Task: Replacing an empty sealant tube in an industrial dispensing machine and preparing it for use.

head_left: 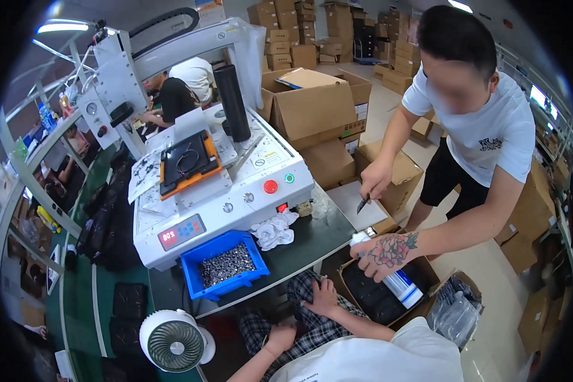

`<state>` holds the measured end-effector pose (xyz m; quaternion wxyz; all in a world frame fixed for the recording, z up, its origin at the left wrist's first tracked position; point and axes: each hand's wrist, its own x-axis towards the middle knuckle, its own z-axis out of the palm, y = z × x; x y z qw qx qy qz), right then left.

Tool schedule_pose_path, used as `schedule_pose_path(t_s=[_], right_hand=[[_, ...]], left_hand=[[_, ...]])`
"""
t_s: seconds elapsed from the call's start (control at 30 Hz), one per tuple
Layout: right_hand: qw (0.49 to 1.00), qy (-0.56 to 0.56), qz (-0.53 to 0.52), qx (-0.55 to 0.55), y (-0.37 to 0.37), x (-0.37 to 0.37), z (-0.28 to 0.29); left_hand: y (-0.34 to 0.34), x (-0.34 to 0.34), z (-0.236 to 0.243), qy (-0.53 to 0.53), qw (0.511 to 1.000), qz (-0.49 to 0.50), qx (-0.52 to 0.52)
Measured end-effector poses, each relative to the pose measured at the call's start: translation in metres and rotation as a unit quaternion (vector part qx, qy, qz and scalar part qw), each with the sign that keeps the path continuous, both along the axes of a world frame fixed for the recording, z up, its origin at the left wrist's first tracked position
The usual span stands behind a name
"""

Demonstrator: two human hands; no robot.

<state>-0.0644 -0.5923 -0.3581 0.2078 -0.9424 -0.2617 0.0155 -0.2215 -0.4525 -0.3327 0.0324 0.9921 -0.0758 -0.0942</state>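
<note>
Both of my hands rest on my lap, over dark plaid shorts [309, 328]. My right hand [323, 297] lies on the right knee, its fingers spread and holding nothing. On the other thigh is my left hand [281, 337], fingers curled in, with nothing visible in it. To my right a co-worker in a white T-shirt [509, 121] leans over. One of that person's hands grips a white and blue cylindrical cartridge [398, 286]; the other holds a small dark tool [363, 202]. An open box with dark contents [369, 293] sits below the cartridge.
Ahead on the bench stands a white machine [248, 207] carrying an orange-edged black tray [188, 164]. A blue bin of small metal parts [226, 264], a crumpled white cloth [274, 230] and a round fan [175, 340] are close by. Cardboard boxes [318, 105] stand behind. A green conveyor [83, 280] runs left.
</note>
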Motion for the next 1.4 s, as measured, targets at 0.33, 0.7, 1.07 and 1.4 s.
schedule_pose_path(t_s=[0.33, 0.7, 1.07, 1.4], right_hand=[[0.986, -0.004, -0.007, -0.169, 0.016, -0.011, 0.005], [0.988, -0.029, -0.011, -0.152, 0.019, -0.014, 0.007], [0.989, 0.014, -0.005, -0.147, 0.021, -0.010, 0.010], [0.992, -0.015, -0.007, -0.126, 0.022, -0.008, 0.006]], left_hand=[[-0.015, -0.065, 0.022, -0.018, 0.998, -0.067, 0.000], [0.006, -0.052, 0.074, -0.039, 0.997, -0.062, -0.023], [0.015, -0.055, 0.074, -0.011, 0.999, -0.032, -0.018], [0.016, -0.056, 0.066, 0.008, 0.999, -0.024, -0.027]])
